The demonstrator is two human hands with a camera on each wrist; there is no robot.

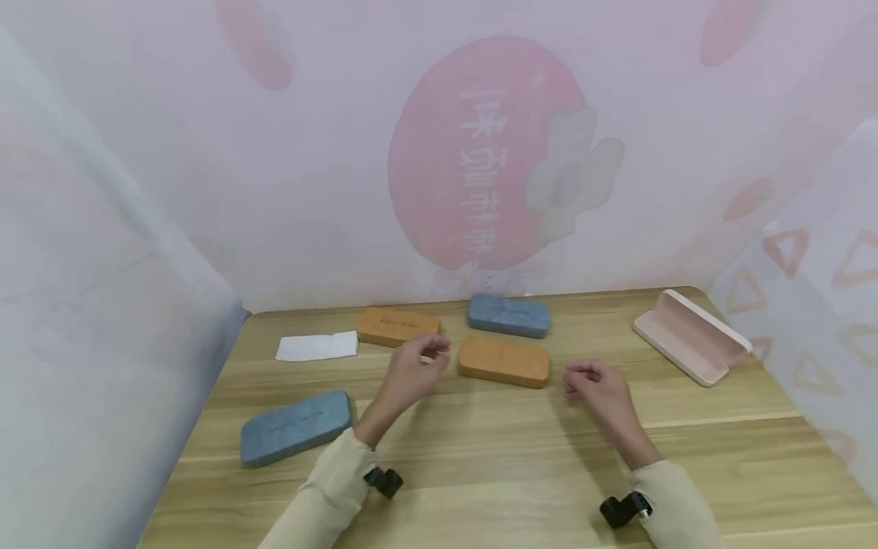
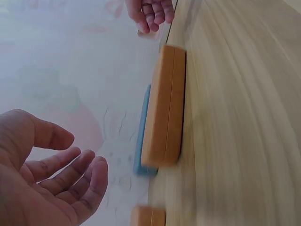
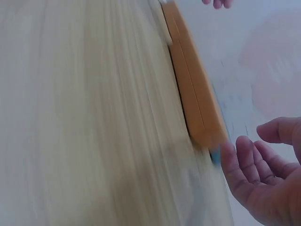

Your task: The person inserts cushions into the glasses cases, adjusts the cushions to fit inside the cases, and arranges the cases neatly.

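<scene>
An orange glasses case (image 1: 504, 361), closed, lies on the table between the two hands. To its left is my left hand (image 1: 416, 368), raised over the wood with loosely bent fingers and nothing in them. On the other side my right hand (image 1: 598, 393) hovers off the case's right end, also holding nothing. The left wrist view shows the left fingers (image 2: 70, 188) relaxed, thumb apart from them. In the right wrist view the right fingers (image 3: 249, 165) overlap the near end of the orange case (image 3: 195, 89). A second orange case (image 1: 398, 326) sits just behind the left hand.
A blue case (image 1: 509, 316) stands at the back, behind the middle orange one. Another blue case (image 1: 296, 428) lies front left, near the left sleeve. A white cloth (image 1: 317, 347) is at the back left. At the right, a pink-lined case (image 1: 693, 339) stands with its lid up.
</scene>
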